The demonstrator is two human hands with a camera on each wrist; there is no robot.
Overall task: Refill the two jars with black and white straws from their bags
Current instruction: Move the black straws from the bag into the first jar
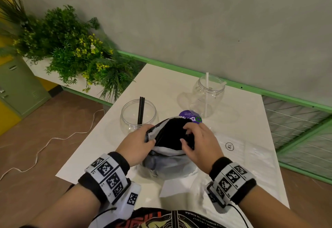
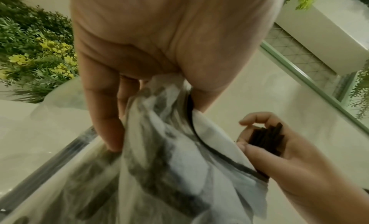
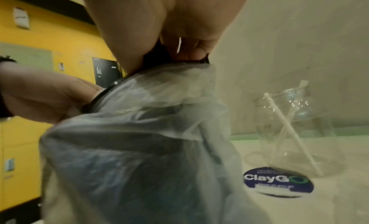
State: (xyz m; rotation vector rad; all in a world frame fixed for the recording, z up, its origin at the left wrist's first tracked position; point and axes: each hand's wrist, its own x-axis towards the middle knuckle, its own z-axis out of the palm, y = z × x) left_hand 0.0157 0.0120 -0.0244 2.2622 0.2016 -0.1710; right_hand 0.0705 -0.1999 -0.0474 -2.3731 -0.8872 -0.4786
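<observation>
Bag (image 1: 168,163) of black straws: upright at near centre of white desk (image 1: 251,138), mouth pulled open, black lining visible.
Left hand (image 1: 136,145): clamped on left edge of bag mouth, thumb and fingers pinching the film.
Right hand (image 1: 199,145): inside bag mouth, fingers curled round a bundle of black straws (image 2: 267,140); bundle ends visible in palm from left wrist view.
Hands close together, one on each side of the opening.
Left jar (image 1: 138,118): clear, open, just beyond left hand, holding two black straws (image 1: 141,110) leaning upright.
Right jar (image 1: 208,95): clear, open, farther back and to the right, holding white straws (image 1: 207,93); exact count unclear.
Round purple-blue label (image 1: 190,117): flat on desk between bag and right jar, lettering "ClayGo" legible from right wrist view.
Clear flat bag marked "XL" (image 1: 229,146): lying on desk right of right hand; contents not discernible.
Green plants (image 1: 71,48): beyond left corner of desk.
</observation>
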